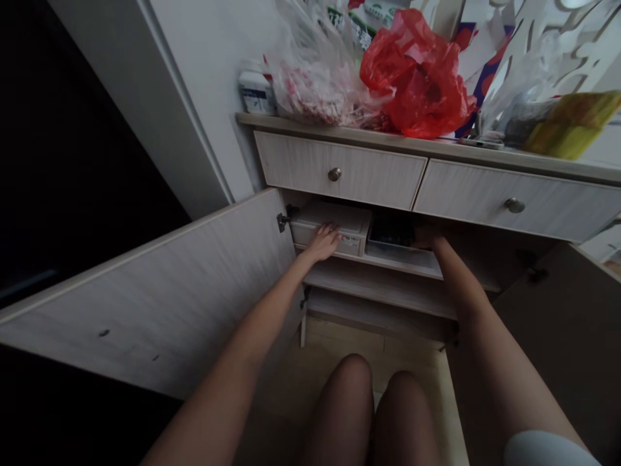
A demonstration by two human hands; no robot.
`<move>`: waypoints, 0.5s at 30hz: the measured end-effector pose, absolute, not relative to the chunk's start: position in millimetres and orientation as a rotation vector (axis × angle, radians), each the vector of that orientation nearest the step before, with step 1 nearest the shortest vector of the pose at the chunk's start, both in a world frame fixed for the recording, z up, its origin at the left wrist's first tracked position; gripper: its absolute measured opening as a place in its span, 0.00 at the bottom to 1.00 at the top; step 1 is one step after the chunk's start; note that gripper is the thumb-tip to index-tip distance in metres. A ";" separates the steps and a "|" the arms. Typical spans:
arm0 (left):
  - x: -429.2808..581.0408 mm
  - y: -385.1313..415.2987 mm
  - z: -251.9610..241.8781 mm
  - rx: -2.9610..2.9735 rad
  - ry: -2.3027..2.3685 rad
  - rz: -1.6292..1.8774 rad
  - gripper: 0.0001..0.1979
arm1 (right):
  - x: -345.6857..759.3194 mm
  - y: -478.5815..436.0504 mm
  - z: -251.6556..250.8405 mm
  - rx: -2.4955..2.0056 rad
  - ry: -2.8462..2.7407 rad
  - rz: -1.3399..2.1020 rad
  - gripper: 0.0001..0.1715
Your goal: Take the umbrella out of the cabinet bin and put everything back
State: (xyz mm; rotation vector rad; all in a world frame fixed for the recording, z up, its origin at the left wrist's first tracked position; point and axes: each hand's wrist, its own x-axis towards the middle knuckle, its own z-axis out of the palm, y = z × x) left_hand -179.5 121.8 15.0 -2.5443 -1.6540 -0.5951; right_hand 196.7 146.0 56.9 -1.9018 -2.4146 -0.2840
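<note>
On the cabinet's top inner shelf lies a flat white box (334, 217) with small printing on its front. My left hand (326, 241) rests on the box's front upper edge, fingers stretched out over the lid. Just right of the box is a clear plastic bin (400, 252) with something dark inside that I cannot make out. My right hand (427, 237) reaches in at the bin's right end, under the drawers. Deep shadow hides its fingers, so its grip does not show.
Cabinet doors stand open at the left (160, 291) and right (557, 323). Two knobbed drawers (301, 155) are closed above. The countertop (310, 128) carries a white bottle (256, 92), a clear bag (315, 84), a red plastic bag (417, 77) and a yellow packet (570, 123). Lower shelves (378, 285) lie beneath.
</note>
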 end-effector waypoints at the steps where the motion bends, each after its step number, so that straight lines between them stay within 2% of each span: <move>1: -179.7 122.1 15.1 -2.548 -1.654 -0.598 0.29 | 199.0 145.2 62.0 -1.905 -2.412 -0.326 0.42; 3: -180.4 123.4 14.8 -2.557 -1.650 -0.601 0.29 | 206.6 142.4 72.6 -1.925 -2.381 -0.406 0.49; 4: -180.8 124.4 14.5 -2.558 -1.649 -0.600 0.29 | 212.2 140.0 77.3 -1.948 -2.338 -0.440 0.49; 9: -182.6 129.0 13.0 -2.566 -1.641 -0.609 0.29 | 254.1 115.7 87.9 -2.105 -2.053 -0.526 0.43; 12: -182.7 129.4 12.5 -2.575 -1.623 -0.645 0.28 | 278.9 96.1 84.1 -2.276 -1.778 -0.475 0.50; 15: -181.5 127.3 13.7 -2.560 -1.641 -0.633 0.28 | 297.1 81.6 72.7 -2.518 -1.413 -0.222 0.57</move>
